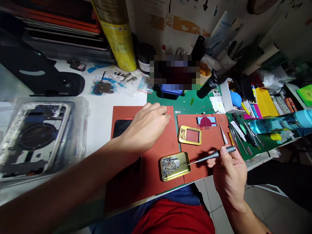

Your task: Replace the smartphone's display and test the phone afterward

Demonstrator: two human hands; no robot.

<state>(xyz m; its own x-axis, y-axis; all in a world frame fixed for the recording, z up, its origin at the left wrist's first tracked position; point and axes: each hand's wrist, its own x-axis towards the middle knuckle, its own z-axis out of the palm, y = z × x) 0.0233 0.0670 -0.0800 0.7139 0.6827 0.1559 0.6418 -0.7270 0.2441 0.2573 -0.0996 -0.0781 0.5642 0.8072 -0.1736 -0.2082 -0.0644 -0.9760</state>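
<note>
In the head view my right hand grips a dark grey screwdriver. Its thin tip reaches over the right end of an open gold tin. Many tiny screws are heaped in that tin's left part. My left hand hovers above the red mat with its fingers curled inward; whatever they hold, if anything, is hidden. Beneath my left hand and forearm lies a dark phone, partly covered. The tin's windowed lid rests just behind the tin.
A clear plastic case with a phone housing is at left. Tweezers and pens lie at right, near a blue water bottle. A yellow tape-wrapped cylinder and a black bottle stand behind. The table's front edge runs close to my lap.
</note>
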